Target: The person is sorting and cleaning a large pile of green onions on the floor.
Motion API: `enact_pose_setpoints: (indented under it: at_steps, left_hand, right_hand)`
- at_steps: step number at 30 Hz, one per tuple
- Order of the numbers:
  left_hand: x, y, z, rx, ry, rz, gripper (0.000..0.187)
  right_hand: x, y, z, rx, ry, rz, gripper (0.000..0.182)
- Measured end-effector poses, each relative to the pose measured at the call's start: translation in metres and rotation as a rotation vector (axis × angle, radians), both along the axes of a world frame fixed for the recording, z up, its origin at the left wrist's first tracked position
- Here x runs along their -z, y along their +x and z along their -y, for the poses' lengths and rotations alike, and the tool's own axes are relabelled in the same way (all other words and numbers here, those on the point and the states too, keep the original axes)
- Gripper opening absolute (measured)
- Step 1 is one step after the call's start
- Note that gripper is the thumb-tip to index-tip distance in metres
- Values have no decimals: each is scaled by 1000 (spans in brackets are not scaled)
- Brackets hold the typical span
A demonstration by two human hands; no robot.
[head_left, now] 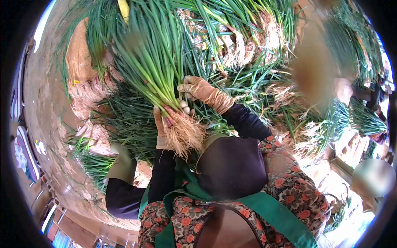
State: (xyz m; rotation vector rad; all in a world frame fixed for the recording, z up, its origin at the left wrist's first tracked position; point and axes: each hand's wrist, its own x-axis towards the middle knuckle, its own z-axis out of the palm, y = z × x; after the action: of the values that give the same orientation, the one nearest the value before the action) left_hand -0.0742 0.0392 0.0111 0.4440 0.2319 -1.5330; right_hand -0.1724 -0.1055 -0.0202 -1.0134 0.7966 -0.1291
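A bunch of green onions (159, 78) lies slanted in front of me, its long leaves pointing up and away. Pale, tangled roots (184, 134) hang from its lower end toward my body. My left hand (159, 126), in a tan glove, grips the bunch from the left, just above the roots; most of its fingers are hidden behind the stalks. On the other side, my gloved right hand (204, 93) has its fingers curled against the stalks. Several small white bulbs (186, 108) show just below those fingers.
More green onions (136, 120) lie heaped beneath and around the bunch. Rooted bundles (269, 37) stand at the back. An orange-brown sack (80, 53) is at the left on the brown floor (45, 99). My bent knees (231, 165) are close below my hands.
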Motion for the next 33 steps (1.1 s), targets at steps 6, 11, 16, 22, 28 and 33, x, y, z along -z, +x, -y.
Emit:
enact_pose_setpoints:
  at_steps: [6,11,16,22,28,33]
  left_hand:
    - [71,15,-13,78,44,76,63]
    - [14,-9,5,2,110,129,63]
    - [0,-8,5,15,86,12,70]
    - [-11,-5,19,100,-94,27,91]
    - [20,21,17,309,-411,-248,61]
    - [0,2,25,235,-579,-134,71]
  right_hand:
    - [11,0,-3,90,-164,-147,18]
    - [21,-12,-9,389,82,26,13]
    - [1,-69,34,808,115,388,19]
    - [60,-119,58,105,-865,-355,31]
    - [34,-87,59,183,-752,-676,35]
    - [6,-88,62,221,-1177,-218,32]
